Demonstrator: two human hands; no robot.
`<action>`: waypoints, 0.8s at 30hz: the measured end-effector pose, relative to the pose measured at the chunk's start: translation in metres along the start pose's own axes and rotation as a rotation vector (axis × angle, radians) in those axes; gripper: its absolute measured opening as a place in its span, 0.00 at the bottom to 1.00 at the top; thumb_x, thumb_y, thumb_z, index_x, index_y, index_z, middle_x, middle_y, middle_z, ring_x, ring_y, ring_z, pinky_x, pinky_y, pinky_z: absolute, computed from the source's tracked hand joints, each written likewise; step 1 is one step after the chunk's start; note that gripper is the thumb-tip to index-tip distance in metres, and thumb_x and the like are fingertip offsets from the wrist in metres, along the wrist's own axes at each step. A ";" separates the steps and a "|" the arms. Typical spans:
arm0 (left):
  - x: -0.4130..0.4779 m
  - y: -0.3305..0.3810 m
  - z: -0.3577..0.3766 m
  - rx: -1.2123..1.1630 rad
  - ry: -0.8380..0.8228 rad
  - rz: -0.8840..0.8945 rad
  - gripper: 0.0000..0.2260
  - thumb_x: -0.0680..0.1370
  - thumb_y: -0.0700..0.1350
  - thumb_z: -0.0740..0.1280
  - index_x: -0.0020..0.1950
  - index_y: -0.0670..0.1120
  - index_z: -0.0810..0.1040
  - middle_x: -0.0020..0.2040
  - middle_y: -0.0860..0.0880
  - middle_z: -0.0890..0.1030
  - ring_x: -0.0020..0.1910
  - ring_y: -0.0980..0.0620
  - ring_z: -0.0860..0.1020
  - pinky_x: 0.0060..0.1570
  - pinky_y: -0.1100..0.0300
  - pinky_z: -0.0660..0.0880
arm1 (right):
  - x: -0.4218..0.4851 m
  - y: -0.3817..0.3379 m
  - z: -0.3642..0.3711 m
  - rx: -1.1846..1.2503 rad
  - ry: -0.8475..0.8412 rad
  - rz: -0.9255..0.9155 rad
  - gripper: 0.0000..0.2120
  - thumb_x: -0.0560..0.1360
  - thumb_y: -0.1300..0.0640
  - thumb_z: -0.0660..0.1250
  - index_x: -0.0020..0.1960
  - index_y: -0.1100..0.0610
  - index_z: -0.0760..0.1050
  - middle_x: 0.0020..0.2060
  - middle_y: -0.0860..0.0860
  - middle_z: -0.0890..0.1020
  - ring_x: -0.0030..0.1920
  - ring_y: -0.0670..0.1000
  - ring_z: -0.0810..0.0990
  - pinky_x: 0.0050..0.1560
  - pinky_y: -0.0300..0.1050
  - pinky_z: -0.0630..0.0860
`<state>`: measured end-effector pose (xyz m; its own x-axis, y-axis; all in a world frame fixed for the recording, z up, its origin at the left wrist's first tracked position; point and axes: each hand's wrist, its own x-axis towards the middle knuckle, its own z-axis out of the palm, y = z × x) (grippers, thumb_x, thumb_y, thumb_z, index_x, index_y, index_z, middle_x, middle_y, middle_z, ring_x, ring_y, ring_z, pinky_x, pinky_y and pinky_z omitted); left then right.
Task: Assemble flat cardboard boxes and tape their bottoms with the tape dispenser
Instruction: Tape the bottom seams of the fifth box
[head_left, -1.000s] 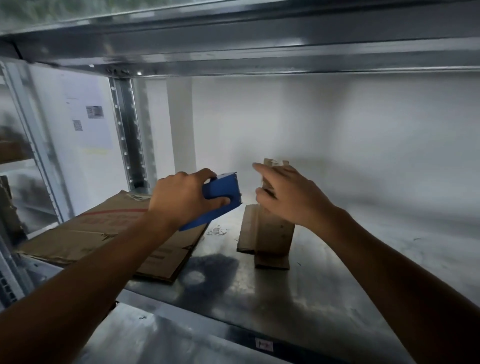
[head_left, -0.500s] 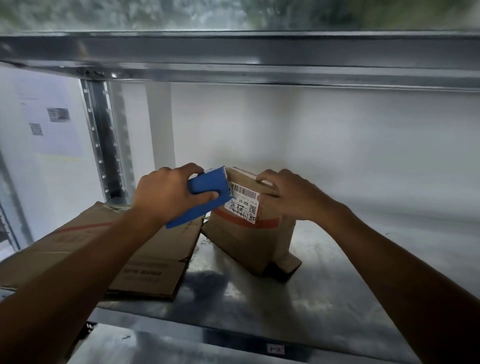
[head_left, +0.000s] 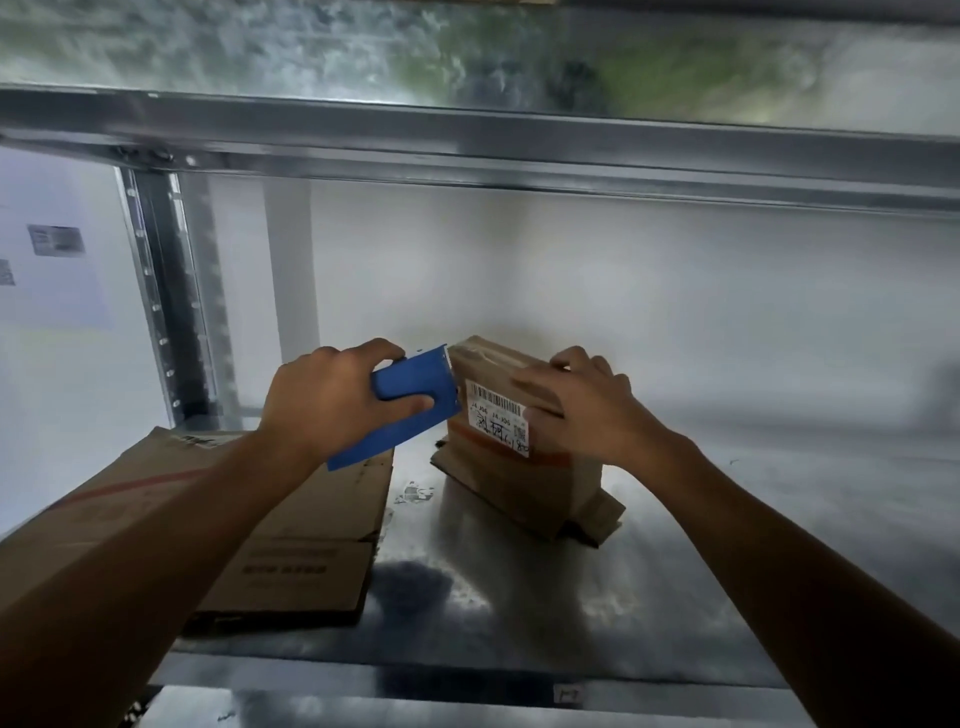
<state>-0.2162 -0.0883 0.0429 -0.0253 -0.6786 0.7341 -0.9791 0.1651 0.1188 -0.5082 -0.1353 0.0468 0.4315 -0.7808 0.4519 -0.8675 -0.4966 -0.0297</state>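
The box (head_left: 519, 488) is standing on the shelf (head_left: 519, 613) with its labelled face turned to the camera. A second ago it was showing only as a thin, edge-on slab, so it is looking opened out now. It is leaning a little, and loose flaps are splaying at its lower end against the shelf. The right grip (head_left: 587, 410) is clasping the upper right of the box, fingers curling over the top edge, having slid down from the very top. The left grip (head_left: 322, 400) is clenching the blue dispenser (head_left: 410, 410), whose front edge is now touching the box's upper left corner instead of hovering beside it. That is probably setting up the taping stroke across the upturned end. Whether any tape is sticking yet is not showing. The flat cardboard (head_left: 291, 545) is lying on the shelf to the left, under the left forearm, waiting for assembly.
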 end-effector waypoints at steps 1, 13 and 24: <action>0.000 -0.001 0.001 -0.007 0.003 0.000 0.27 0.69 0.74 0.66 0.61 0.60 0.80 0.39 0.52 0.83 0.35 0.52 0.74 0.37 0.59 0.68 | -0.001 -0.001 -0.001 -0.010 0.027 -0.009 0.22 0.79 0.42 0.64 0.72 0.37 0.66 0.66 0.51 0.69 0.64 0.56 0.68 0.63 0.57 0.65; -0.004 -0.006 0.003 -0.043 -0.058 0.037 0.25 0.70 0.72 0.69 0.60 0.60 0.80 0.35 0.56 0.79 0.35 0.53 0.74 0.36 0.60 0.68 | -0.009 0.025 -0.019 0.164 -0.292 -0.083 0.26 0.82 0.44 0.61 0.76 0.30 0.57 0.67 0.40 0.70 0.66 0.47 0.68 0.68 0.55 0.65; -0.005 -0.011 -0.017 -0.060 -0.069 0.032 0.33 0.65 0.77 0.60 0.62 0.60 0.79 0.36 0.59 0.76 0.36 0.54 0.76 0.37 0.60 0.71 | -0.002 -0.016 -0.004 -0.089 -0.070 -0.088 0.16 0.74 0.44 0.65 0.51 0.46 0.59 0.40 0.45 0.73 0.40 0.49 0.74 0.32 0.42 0.66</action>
<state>-0.2022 -0.0746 0.0493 -0.0726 -0.7195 0.6906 -0.9638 0.2289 0.1371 -0.4960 -0.1245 0.0500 0.5202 -0.7618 0.3860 -0.8428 -0.5310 0.0878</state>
